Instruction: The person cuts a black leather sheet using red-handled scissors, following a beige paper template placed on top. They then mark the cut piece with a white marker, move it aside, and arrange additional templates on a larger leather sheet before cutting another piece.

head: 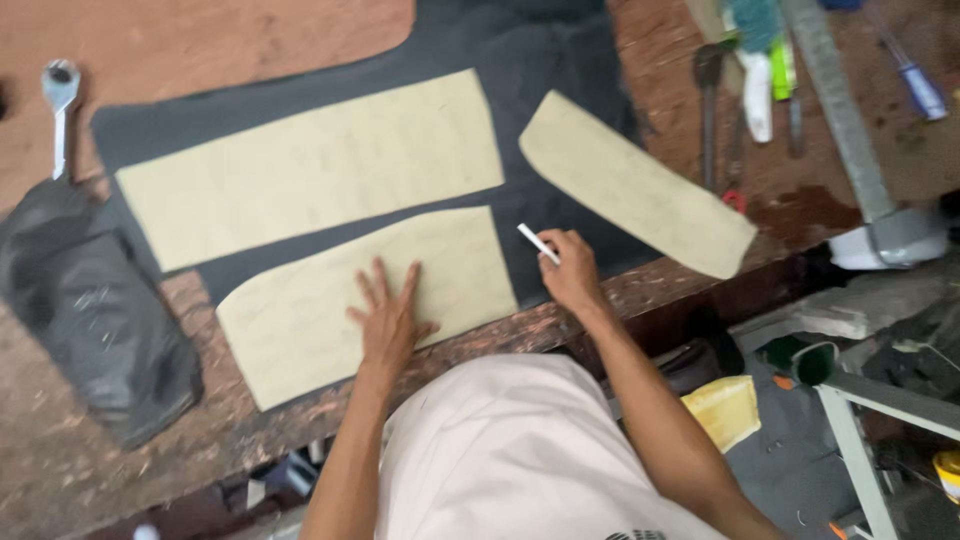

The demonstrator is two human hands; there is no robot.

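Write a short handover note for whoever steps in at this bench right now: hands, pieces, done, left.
Left hand: flat on the lower paper pattern, pinning it to the dark sheet.
Right hand: holding a white chalk stick, tip at that pattern's right edge.
Upper pattern and the third pattern also lie on the sheet, the third partly overhanging onto the bench.
Done: three patterns laid out.
Left: no chalk outlines are discernible, so tracing appears to remain.
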